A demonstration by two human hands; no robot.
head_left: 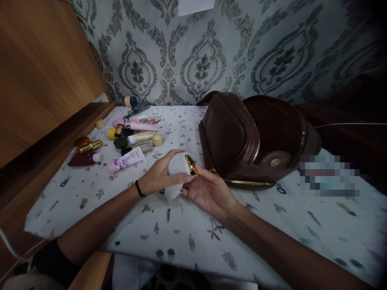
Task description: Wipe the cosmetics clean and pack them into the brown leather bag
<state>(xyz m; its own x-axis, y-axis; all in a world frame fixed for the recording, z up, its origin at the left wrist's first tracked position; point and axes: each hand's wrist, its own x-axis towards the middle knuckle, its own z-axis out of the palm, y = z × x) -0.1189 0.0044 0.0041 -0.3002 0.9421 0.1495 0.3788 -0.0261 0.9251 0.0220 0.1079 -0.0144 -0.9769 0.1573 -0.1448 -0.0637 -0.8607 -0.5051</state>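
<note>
- Centre: the left hand (159, 175) grips a white tissue-like sheet (175, 166) around a gold-coloured item (191, 166), whose exposed end the right hand (213, 195) holds.
- Left of centre: assorted cosmetics, including a pink-and-white tube (128, 160), lie on the cloth-covered counter (133, 225).
- Right of centre: a brown bag (229, 131).
- Top: grey patterned wallpaper (202, 64).
- Upper left: a wooden panel (45, 52).

A white tissue (177, 166) hid part of the gold item (191, 166) between the left hand (157, 177) and the right hand (213, 195). Far beyond both hands, the upper edge cut a paper (196, 6); to their right, a pixelated patch (328, 176) was unreadable.
</note>
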